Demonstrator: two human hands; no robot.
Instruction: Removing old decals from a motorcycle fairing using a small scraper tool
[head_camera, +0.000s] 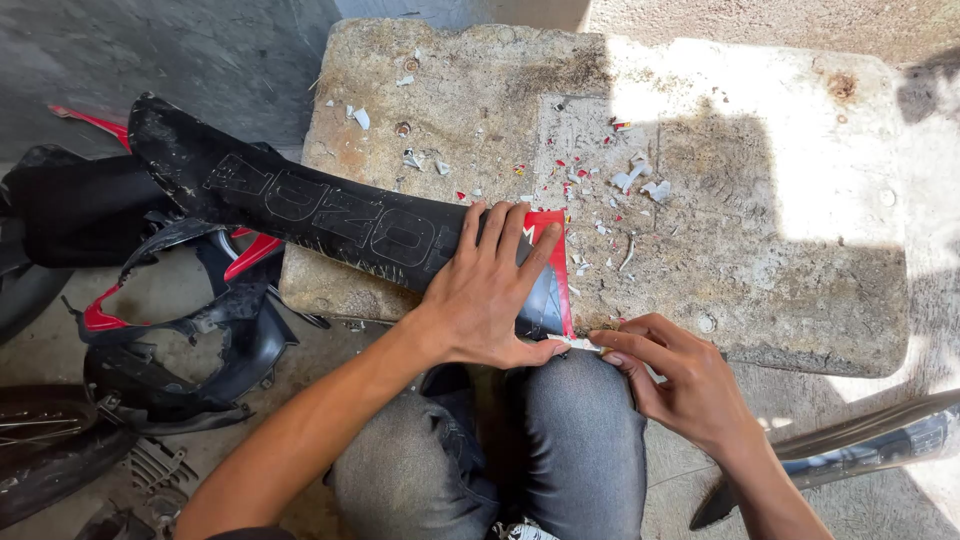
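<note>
The left hand (487, 290) lay spread flat, pinning the black motorcycle fairing panel (310, 210) on the concrete slab (760, 250). The right hand (670, 375) pinched a small blade-like tool (578, 343), seemingly scraping the red sticker (552, 232); steady pressure looked needed.

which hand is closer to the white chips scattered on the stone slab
Right. The right hand sits at the slab's near edge, below the white chips; the left hand presses the black panel, further left of them.
</note>
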